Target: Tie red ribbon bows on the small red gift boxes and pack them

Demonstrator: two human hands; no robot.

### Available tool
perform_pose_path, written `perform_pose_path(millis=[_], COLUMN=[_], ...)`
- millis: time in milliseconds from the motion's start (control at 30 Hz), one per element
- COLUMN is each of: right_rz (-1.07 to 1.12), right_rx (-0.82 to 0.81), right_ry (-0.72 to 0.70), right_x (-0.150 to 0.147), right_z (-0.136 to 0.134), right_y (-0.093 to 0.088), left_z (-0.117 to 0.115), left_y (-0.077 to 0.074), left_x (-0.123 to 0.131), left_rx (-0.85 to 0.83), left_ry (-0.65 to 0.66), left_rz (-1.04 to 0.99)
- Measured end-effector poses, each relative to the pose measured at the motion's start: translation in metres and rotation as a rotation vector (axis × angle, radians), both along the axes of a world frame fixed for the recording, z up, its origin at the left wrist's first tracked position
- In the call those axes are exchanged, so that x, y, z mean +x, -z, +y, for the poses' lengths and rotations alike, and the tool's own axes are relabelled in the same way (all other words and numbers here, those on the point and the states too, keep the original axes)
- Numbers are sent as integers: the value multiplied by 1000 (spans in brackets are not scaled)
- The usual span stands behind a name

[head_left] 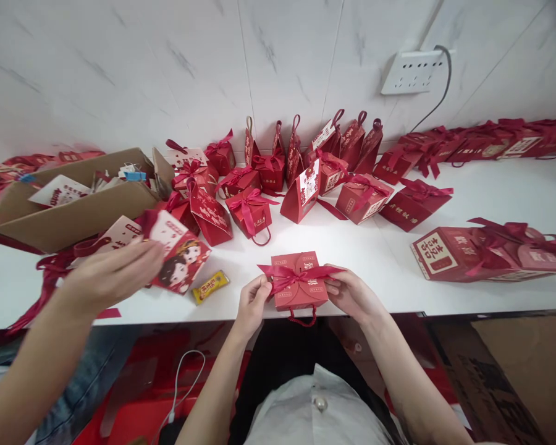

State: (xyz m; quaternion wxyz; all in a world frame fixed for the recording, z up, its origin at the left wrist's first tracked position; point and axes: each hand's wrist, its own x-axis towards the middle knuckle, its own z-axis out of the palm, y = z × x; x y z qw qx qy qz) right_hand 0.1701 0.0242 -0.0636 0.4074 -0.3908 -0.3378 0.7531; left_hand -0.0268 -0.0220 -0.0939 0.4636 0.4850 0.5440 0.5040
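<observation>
Pinching the crimson ribbon bow [285,277] with left hand [252,304] and right hand [351,294] atop the closed red gift box [301,300]; apparently already tied, perhaps lacking only straightening.

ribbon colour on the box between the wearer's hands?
Crimson, slightly pinkish ribbon, on a red box; shows best in the head view.
</observation>
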Motion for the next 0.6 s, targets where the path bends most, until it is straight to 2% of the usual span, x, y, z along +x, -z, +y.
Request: perform_pose_path(millis=[100, 200, 300, 367, 467, 600], right_rz=[-92, -232, -325, -379, -536, -680], right_rx=[58, 211, 375, 476, 594, 609], right_ry=[-48, -144, -184, -179, -144, -78], right_x=[5, 14, 23, 25, 24, 23], right_z=[-2, -5, -5, -4, -2, -2], right_y=[0, -8, -19, -22, -20, -15], left_z=[1, 1, 1, 2, 6, 10], left_y=[-8, -28, -50, -61, -69, -71], left_x=[-2, -5, -4, 2, 14, 24], left_rx=[33, 95, 235, 341, 460, 454], left_ry=[-15, -68, -104, -61, 75, 174], left_rz=[84, 218, 409, 525, 673, 809])
